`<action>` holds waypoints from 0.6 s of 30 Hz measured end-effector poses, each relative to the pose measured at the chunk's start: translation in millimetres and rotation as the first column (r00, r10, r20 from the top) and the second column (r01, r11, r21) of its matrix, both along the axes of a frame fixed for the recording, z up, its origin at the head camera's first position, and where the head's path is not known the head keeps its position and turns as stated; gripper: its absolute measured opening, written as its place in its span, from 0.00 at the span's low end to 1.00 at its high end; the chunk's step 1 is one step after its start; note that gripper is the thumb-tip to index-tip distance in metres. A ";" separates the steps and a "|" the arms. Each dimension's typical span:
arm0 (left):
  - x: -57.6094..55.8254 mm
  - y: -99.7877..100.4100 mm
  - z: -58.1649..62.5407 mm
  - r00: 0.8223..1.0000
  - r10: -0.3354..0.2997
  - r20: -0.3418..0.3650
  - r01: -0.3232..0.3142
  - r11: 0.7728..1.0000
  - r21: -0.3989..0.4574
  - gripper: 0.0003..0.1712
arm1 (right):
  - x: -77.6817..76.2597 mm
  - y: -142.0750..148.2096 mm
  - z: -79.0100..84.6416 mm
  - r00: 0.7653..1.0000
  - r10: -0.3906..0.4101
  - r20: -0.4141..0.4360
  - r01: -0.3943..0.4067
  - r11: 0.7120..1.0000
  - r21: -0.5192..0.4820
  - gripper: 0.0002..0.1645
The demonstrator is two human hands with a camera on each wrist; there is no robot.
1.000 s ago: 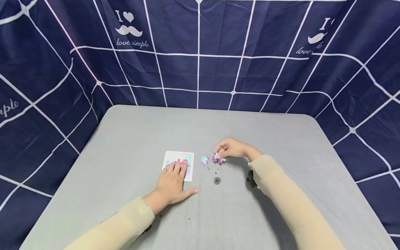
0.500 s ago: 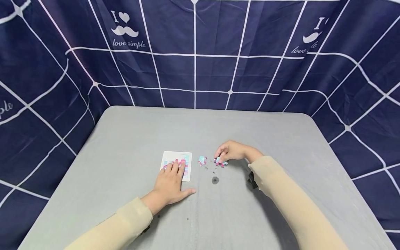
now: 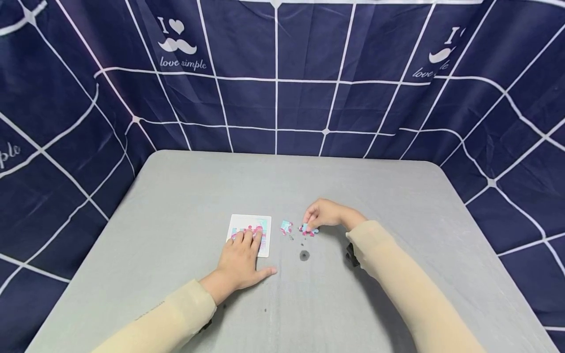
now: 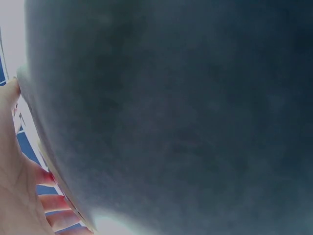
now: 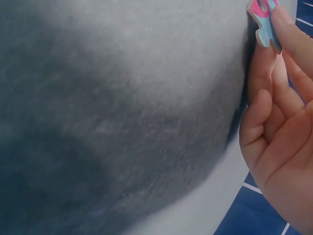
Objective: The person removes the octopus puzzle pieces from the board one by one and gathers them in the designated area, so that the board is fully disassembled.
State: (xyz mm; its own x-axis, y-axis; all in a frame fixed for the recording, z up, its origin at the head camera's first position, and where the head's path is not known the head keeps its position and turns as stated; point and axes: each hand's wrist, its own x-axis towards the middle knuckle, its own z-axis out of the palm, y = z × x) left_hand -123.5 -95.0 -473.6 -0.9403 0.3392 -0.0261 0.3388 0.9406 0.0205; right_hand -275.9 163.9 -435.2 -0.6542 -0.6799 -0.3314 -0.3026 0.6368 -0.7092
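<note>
My left hand [image 3: 240, 256] lies flat with straight fingers over the lower part of a white puzzle board [image 3: 237, 218], thumb out on the table. Pink and blue puzzle pieces [image 3: 260, 228] sit on the board, partly hidden by the fingers. To the right of the board, my right hand [image 3: 325, 214] pinches a pink and blue jigsaw piece [image 3: 306, 229] between thumb and fingers, low over the table. In the right wrist view this puzzle piece [image 5: 264, 24] shows its knobbed edge. Between board and right hand lies a loose light-blue and pink piece [image 3: 286, 226].
The grey table [image 3: 198, 181] bears a round dark spot [image 3: 304, 255] and several small dark marks in front of the pieces. A navy curtain [image 3: 309, 103] with white lines hangs behind the table and at both sides.
The right hand has shifted and turned slightly with its jigsaw piece, staying right of the loose one. The left hand keeps its place on the board. The head view has shifted a little.
</note>
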 end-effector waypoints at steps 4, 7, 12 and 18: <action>-0.2 0.8 1.2 1.000 0.003 -0.003 -0.003 1.000 -0.003 0.61 | -0.5 -1.2 -1.8 0.999 -0.006 -0.041 0.006 1.000 0.009 0.05; -0.9 0.8 1.2 1.000 0.002 -0.013 -0.002 1.000 -0.003 0.61 | 0.1 -3.1 -1.7 0.996 -0.020 -0.088 0.023 0.999 0.027 0.06; -0.7 0.2 0.7 1.000 0.002 -0.019 -0.002 1.000 -0.008 0.61 | 2.0 -5.7 -3.9 0.986 -0.033 -0.161 0.041 0.998 0.047 0.08; 0.5 0.5 1.6 1.000 -0.009 -0.008 0.009 1.000 0.006 0.61 | 4.9 -4.7 -7.2 0.982 -0.037 -0.187 0.044 0.999 0.032 0.09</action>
